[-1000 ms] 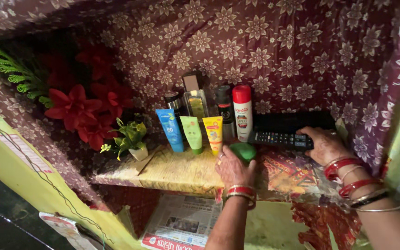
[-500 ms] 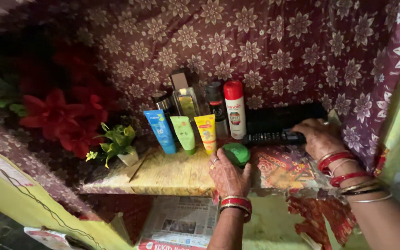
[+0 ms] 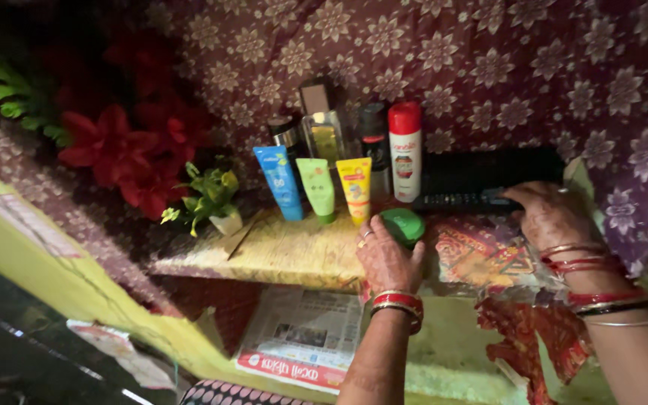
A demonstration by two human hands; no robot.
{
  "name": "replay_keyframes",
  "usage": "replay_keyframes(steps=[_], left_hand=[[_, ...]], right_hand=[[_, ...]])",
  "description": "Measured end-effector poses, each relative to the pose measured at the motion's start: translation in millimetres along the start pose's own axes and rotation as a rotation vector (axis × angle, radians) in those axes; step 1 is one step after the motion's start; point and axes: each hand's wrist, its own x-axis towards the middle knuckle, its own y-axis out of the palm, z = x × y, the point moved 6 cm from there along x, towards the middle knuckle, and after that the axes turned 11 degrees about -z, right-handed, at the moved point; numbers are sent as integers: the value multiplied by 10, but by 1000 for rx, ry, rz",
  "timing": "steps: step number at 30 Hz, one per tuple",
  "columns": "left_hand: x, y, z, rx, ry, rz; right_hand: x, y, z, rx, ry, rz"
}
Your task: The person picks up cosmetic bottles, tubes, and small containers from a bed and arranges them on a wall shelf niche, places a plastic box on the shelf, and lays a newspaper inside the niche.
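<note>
Floral cloth (image 3: 489, 67) backs the shelf (image 3: 279, 255); left hand (image 3: 385, 259) grips a green jar (image 3: 403, 225), right hand (image 3: 553, 217) clasps a remote (image 3: 463, 201).

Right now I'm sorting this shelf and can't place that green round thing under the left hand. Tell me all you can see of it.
The green round thing is a small, smooth, glossy container, plastic by the look, with a domed top. It sits on the yellowish shelf, just in front of the yellow tube. The left hand cups it from the near side, fingers against its edge. Its lower part is hidden, so any lid seam cannot be made out.
</note>
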Motion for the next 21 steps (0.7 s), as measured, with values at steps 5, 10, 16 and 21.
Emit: replay_keyframes(steps=[5, 10, 16, 21], left_hand=[[-2, -102, 28, -163, -12, -76], [-17, -457, 424, -208, 48, -235], [457, -959, 1423, 200, -127, -387], [804, -1172, 1947, 345, -223, -357]], right_hand=[[-29, -110, 683, 81, -39, -161], [-122, 698, 1189, 777, 243, 231], [-151, 1263, 1307, 834, 315, 252], [-143, 1129, 1334, 615, 370, 348]])
